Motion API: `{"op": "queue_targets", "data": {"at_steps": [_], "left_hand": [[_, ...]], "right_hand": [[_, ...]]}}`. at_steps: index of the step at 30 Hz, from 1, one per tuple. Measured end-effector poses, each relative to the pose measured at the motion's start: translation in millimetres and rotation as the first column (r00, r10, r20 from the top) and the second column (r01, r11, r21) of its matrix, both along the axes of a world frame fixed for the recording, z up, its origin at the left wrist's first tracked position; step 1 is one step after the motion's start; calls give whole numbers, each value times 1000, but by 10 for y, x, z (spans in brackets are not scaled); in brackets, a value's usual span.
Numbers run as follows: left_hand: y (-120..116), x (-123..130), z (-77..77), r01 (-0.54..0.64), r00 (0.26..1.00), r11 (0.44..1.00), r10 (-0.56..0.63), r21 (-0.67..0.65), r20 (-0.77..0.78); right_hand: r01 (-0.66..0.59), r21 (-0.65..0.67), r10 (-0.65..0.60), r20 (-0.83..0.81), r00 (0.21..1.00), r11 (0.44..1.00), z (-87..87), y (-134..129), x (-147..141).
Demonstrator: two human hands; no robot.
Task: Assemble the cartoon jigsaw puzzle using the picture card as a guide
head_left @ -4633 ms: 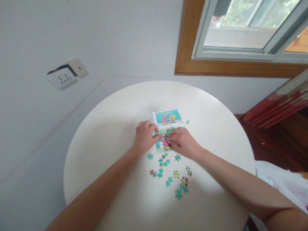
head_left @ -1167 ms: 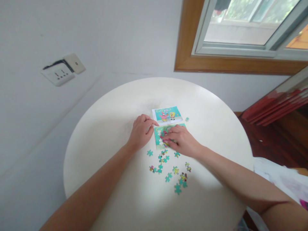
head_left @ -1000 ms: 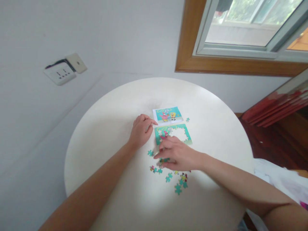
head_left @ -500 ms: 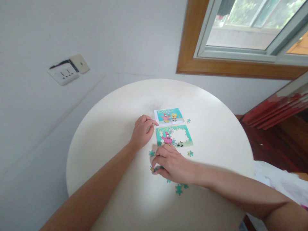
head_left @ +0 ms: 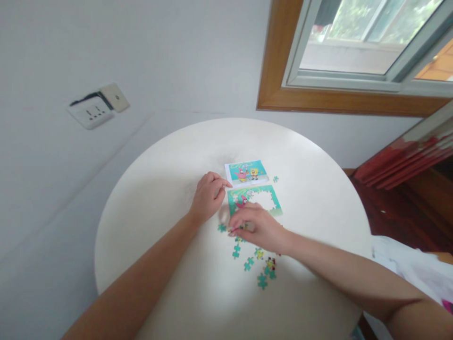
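Note:
A partly filled puzzle [head_left: 274, 190] with a white gap inside its teal border lies on the round table. Behind it is a picture card [head_left: 262, 172] showing cartoon figures. My left hand [head_left: 209, 196] rests at the left of both, fingers bent, one fingertip near the card's lower left corner, no piece visible in it. My right hand [head_left: 256, 226] hovers over the puzzle's near edge, thumb and fingertips pinched on a small puzzle piece [head_left: 232, 231]. Several loose pieces, among them a teal one [head_left: 262, 281], lie in front of it.
The white round table [head_left: 155, 170] stands against the wall. One loose piece [head_left: 276, 179] lies right of the card. White cloth or plastic [head_left: 403, 264] is at the right, with a red curtain [head_left: 406, 156] beyond and a wall socket [head_left: 92, 112] at the left.
My right hand has moved up toward the puzzle with the pinched piece, uncovering loose pieces on the table and covering the puzzle's lower part. My left hand has stayed in place.

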State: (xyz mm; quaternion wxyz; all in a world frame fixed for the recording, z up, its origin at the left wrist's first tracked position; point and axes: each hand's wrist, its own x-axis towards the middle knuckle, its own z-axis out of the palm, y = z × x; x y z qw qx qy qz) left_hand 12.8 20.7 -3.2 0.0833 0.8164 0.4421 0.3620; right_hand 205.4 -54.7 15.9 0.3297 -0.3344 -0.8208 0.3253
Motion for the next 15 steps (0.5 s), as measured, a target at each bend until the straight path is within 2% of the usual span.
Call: {"op": "queue_targets", "data": {"at_steps": [3, 5, 7, 9, 11, 15], "left_hand": [[-16, 5, 3, 63, 998, 998, -63, -8, -10], [-36, 16, 13, 113, 993, 993, -113, -20, -30], [-62, 35, 30, 157, 986, 987, -159, -32, -59], [-88, 57, 49, 196, 976, 980, -199, -42, -89], [-109, 75, 63, 228, 967, 973, -231, -44, -111], [-115, 82, 58, 243, 961, 969, -246, -43, -125]], "right_hand": [[215, -120, -219, -28, 975, 969, 37, 277, 249], [297, -192, -298, 23, 954, 936, 48, 446, 433], [313, -290, -295, 105, 950, 904, 51, 562, 589], [277, -351, -229, 171, 958, 894, 52, 616, 691], [252, -337, -182, 225, 957, 907, 53, 628, 736], [222, -224, -145, 317, 937, 949, 55, 622, 732]]}}
